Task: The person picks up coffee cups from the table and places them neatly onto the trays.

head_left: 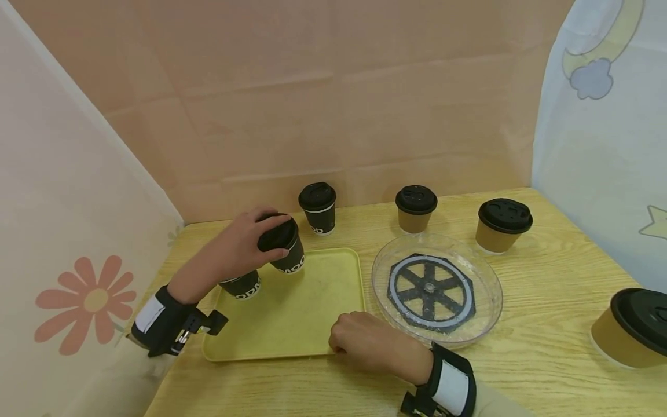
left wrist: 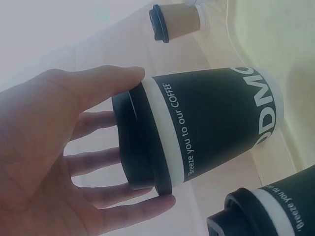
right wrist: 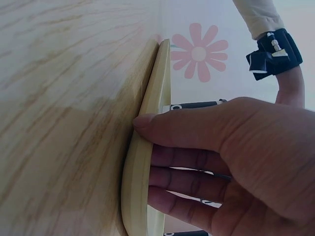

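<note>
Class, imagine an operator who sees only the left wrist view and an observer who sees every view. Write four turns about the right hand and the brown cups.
Operator: My left hand holds a black cup. Where is the right hand?
Observer: It grips the yellow tray by its near right corner.
Operator: I see one brown cup. Are there more?
Observer: Yes, three show in the head view: a first cup at the back, a second cup right of it, a third cup cut off at the picture's right edge.
</note>
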A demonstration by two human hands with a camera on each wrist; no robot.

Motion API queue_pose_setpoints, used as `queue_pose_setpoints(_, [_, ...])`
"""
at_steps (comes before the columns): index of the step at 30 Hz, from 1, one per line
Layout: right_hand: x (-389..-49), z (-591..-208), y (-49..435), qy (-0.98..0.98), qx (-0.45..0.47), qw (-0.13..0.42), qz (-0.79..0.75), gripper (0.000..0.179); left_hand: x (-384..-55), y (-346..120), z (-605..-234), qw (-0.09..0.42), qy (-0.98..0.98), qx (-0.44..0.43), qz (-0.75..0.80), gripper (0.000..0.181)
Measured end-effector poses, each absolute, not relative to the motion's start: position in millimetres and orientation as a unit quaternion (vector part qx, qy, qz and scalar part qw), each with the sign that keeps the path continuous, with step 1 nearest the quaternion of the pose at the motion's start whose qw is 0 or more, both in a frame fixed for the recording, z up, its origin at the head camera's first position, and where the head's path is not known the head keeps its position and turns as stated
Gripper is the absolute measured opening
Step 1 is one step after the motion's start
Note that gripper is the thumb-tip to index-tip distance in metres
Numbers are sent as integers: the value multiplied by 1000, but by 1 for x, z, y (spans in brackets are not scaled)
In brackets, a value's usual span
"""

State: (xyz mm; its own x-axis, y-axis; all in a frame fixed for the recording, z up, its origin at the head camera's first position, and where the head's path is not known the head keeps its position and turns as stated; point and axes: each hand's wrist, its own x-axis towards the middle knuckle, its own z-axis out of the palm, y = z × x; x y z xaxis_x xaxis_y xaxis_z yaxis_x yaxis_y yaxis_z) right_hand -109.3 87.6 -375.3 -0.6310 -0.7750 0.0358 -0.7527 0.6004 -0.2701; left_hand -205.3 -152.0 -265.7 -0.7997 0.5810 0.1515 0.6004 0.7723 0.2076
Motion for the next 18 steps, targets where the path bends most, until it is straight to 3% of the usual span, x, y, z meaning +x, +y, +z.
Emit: queue_pose_setpoints(18, [-109,-375,87,893,-431,37,-124,47,-163,-158,-276,13,-938,-327,-118,59])
